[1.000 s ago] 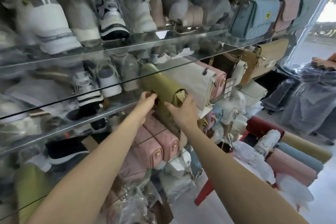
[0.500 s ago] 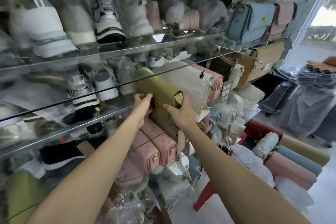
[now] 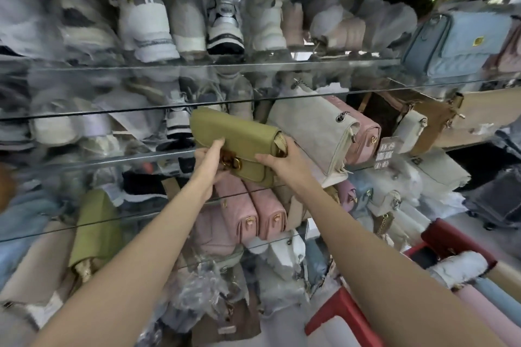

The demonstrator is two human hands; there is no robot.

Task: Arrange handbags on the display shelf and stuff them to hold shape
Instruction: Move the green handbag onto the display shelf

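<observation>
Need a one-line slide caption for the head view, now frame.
Both hands, left and right, grip an olive-green handbag at a glass shelf, beside a beige bag.

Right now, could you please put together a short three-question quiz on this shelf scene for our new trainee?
1. True or false: both hands hold the olive-green handbag.
2. Which bag stands directly to the right of it? A) cream bag B) light blue bag C) black bag
3. Fill in: the left hand is at the bag's gold ____.

Key:
1. True; the right hand has its grip at the bag's right end.
2. A, the cream bag.
3. Clasp.
</observation>
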